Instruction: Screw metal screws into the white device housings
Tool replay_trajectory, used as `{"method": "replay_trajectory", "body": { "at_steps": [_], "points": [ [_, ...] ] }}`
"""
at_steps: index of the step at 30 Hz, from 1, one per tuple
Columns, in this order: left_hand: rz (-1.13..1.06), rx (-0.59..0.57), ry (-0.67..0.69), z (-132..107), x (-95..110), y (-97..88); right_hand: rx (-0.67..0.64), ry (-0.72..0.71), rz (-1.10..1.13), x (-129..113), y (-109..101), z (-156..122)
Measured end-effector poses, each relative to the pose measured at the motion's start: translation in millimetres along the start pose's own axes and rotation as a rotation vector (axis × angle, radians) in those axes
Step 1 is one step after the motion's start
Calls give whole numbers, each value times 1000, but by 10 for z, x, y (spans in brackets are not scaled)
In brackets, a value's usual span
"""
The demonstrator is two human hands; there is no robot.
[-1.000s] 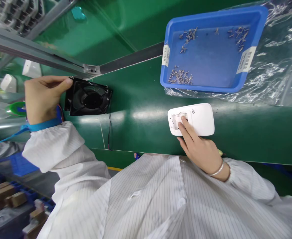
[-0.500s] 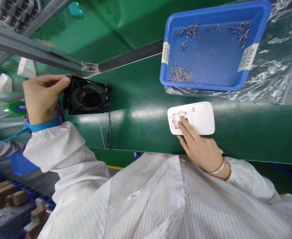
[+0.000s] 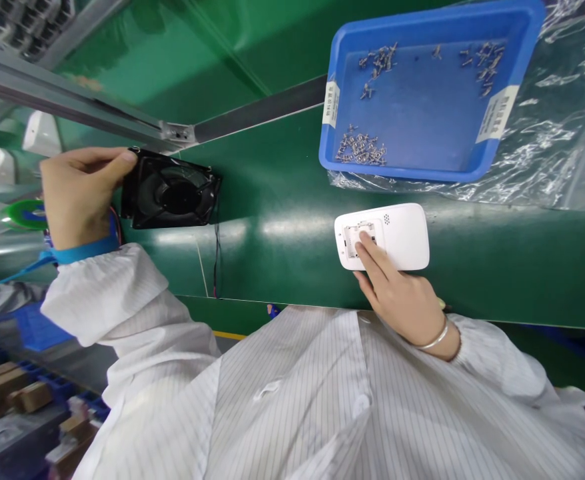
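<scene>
White housing (image 3: 405,237) under fingers (image 3: 366,247) of right hand (image 3: 402,303)

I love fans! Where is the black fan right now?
In the head view, the fan is on the left side, gripped at its edge by the left hand, over the green belt just below the metal rail.

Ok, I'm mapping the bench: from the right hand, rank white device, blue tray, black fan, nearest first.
1. white device, touched by the right hand.
2. blue tray, just beyond it.
3. black fan, far left, in the left hand.
</scene>
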State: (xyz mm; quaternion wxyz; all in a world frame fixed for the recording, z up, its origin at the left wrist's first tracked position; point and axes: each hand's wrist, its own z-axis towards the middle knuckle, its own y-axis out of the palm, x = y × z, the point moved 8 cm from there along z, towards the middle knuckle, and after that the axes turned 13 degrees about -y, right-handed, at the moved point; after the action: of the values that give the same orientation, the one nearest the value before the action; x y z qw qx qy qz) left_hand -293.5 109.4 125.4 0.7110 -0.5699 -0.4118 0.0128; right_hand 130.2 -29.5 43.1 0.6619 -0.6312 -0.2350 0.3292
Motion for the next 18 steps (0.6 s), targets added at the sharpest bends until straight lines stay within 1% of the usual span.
{"method": "replay_trajectory", "body": {
  "at_steps": [4,8,13,18],
  "points": [
    [23,-16,5,-17,20,5,-13,4,15,2,17,2],
    [32,-6,-59,-51,-1,8,-16,12,45,8,28,3],
    [-19,-51,-68,-94,13,46,-38,8,36,8,36,0],
    [42,-28,-90,-106,42,22,-33,1,25,2,30,1]
  ]
}}
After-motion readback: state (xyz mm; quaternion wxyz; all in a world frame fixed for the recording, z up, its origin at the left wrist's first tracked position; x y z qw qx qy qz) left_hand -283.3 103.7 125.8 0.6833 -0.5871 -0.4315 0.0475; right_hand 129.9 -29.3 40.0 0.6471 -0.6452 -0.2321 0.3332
